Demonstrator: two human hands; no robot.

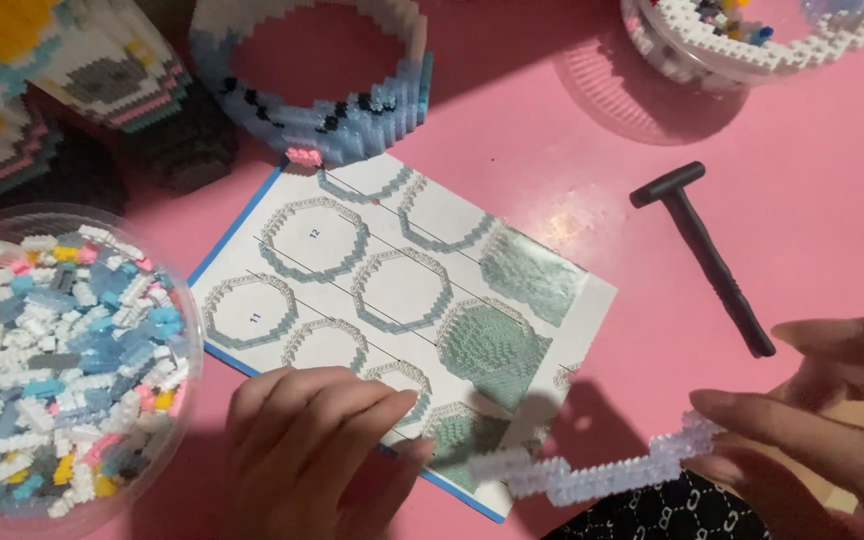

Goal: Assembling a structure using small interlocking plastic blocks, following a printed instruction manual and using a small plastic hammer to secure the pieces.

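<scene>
Pink tabletop (832, 160) fills the view, bearing a clear round tub of small mixed-colour bricks (62, 360) and a white instruction sheet printed with octagon rings (402, 300). Left hand (317, 445) rests fingers-down on that sheet, gripping nothing — right hand (822, 420) pinches 1 curved strip of pale translucent bricks (592, 470) beside a black plastic hammer-shaped tool (707, 255).

A paper sheet (402, 320) lies flat in front of you on the pink table (572, 130). It is a white rectangle with a thin blue edge, turned a bit slanted. On it are pictures of pale blue rings and round patches (set in rows, with thin lines between). Your left hand (317, 445) rests on its near edge.
</scene>
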